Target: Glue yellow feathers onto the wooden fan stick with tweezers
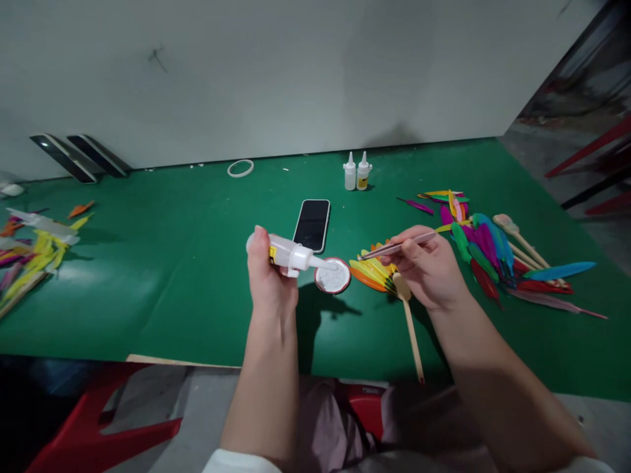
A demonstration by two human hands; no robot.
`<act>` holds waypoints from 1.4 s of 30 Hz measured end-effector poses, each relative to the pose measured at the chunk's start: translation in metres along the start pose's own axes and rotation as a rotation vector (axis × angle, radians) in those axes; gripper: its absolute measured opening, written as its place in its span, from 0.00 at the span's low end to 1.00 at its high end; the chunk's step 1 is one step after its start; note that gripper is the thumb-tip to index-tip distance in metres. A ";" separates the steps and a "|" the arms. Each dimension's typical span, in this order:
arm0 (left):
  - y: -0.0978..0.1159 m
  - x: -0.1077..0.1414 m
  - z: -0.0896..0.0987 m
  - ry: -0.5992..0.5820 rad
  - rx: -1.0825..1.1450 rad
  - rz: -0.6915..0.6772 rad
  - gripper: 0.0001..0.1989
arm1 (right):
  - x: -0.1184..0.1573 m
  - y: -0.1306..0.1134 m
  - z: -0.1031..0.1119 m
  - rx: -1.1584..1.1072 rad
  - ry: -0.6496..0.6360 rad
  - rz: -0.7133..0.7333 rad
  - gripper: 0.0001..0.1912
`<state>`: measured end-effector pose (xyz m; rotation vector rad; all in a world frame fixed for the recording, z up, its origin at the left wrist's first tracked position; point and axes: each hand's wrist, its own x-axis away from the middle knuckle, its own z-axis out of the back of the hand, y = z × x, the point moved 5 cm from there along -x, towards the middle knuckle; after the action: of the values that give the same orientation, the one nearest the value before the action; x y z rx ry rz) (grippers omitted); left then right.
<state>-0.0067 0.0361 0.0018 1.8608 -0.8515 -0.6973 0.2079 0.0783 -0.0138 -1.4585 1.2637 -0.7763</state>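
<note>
Just left of the frame's middle, a bottle (pixel 290 255) lies in our left hand (pixel 269 272), fingers closed round it, nozzle over the dish (pixel 333 292), presumably so drips land there. Our right hand (pixel 431 272) pinches tweezers (pixel 394 249) between closed fingers, perhaps for finer control, near yellow feathers (pixel 372 271) right of centre on the green surface (pixel 172 276).
</note>
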 end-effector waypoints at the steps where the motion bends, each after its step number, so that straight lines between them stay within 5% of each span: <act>1: 0.000 0.000 0.000 0.003 0.006 0.003 0.23 | 0.001 0.001 -0.002 -0.013 -0.015 -0.006 0.13; 14: 0.001 0.004 -0.005 -0.077 -0.035 -0.023 0.24 | 0.003 0.003 -0.011 -0.122 -0.074 -0.025 0.09; 37: -0.007 0.003 -0.004 -0.052 -0.003 0.015 0.23 | 0.002 0.004 -0.011 -0.155 -0.077 -0.043 0.07; 42: -0.010 0.004 -0.008 -0.141 -0.025 0.040 0.25 | 0.001 0.003 -0.008 -0.165 -0.037 -0.039 0.08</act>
<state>0.0045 0.0401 -0.0046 1.7834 -0.9633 -0.8178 0.2000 0.0751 -0.0149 -1.6267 1.2994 -0.6811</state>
